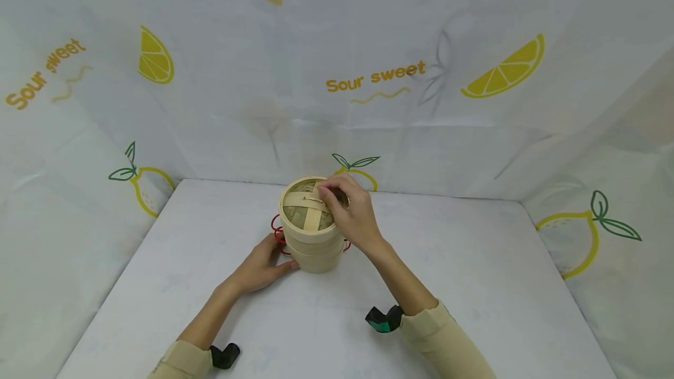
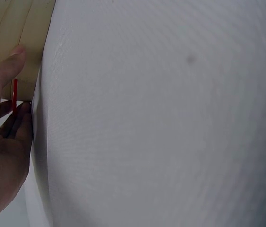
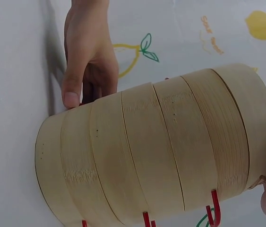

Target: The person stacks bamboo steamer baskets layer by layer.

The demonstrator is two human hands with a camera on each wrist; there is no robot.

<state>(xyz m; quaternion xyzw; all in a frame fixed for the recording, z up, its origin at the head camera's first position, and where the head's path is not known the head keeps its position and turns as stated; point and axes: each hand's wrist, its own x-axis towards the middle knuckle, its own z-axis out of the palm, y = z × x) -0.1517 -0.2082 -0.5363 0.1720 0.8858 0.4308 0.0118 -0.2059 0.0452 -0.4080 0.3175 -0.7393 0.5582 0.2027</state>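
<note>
A round stack of bamboo steamer baskets (image 1: 316,256) stands upright on the white table, topped by a woven lid (image 1: 298,199) with crossed strips. Red loops (image 3: 216,208) stick out from the sides of its tiers. Low on the stack's left side, my left hand (image 1: 258,265) holds the bottom tier, thumb on the wall; in the left wrist view its fingers (image 2: 23,125) are by the base near a red loop. My right hand (image 1: 354,212) pinches the lid's top at the centre with thumb and fingers. The lid sits on the stack, and its small handle is mostly hidden by the fingers.
The white tabletop (image 1: 458,268) reaches to a hanging white cloth (image 1: 221,75) printed with lemons, behind and at both sides. Black wrist devices (image 1: 225,356) are near both sleeves.
</note>
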